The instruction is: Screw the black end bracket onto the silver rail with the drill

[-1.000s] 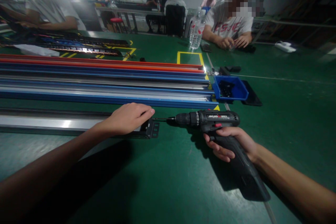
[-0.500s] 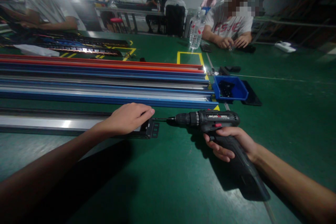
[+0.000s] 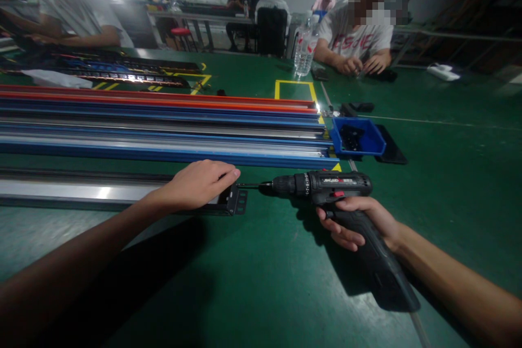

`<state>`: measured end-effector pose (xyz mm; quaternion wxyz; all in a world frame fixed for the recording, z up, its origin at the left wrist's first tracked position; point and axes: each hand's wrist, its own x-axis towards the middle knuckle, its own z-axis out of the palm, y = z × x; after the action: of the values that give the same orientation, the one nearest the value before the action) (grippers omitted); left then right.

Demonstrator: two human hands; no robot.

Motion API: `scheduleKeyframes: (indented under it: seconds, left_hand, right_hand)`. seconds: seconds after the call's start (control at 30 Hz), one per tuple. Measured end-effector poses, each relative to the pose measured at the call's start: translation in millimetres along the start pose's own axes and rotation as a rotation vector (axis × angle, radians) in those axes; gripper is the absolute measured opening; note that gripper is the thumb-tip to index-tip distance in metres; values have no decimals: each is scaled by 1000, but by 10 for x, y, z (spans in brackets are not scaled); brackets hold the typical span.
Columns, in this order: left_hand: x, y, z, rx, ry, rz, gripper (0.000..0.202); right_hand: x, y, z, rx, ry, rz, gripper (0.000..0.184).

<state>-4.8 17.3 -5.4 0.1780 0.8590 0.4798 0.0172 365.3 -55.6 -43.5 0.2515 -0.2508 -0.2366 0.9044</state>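
Note:
My right hand (image 3: 354, 223) is wrapped round the handle of a black cordless drill (image 3: 338, 184), index finger at the trigger. The drill lies level, its long bit (image 3: 249, 186) pointing left and meeting the black end cap (image 3: 231, 199) of a long metal profile (image 3: 81, 189). A slotted bracket (image 3: 241, 202) juts from that cap. Over the profile's right end rests my left hand (image 3: 204, 185), its fingers curled over the far side and gripping it; the fingertips are hidden. The thumb side lies close to the bit's tip.
Blue and orange profiles (image 3: 163, 147) lie parallel behind. A blue bin (image 3: 377, 144) with dark parts stands right of them, beside a dark flat object (image 3: 393, 147). Water bottles (image 3: 304, 51) stand farther back. A co-worker's hands (image 3: 362, 65) are across the green table (image 3: 460, 185).
My hands, the drill and the profile hold practically the same position. Across the table, the co-worker's hands have shifted very slightly.

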Motion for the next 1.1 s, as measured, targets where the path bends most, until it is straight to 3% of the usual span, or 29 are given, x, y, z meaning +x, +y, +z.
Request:
scheduleKeyframes:
  seconds: [1.1]
  left_hand:
    - [-1,24,-19,3,-4,-1,57]
  right_hand:
    - [12,-2,-2,16,-5,4,33]
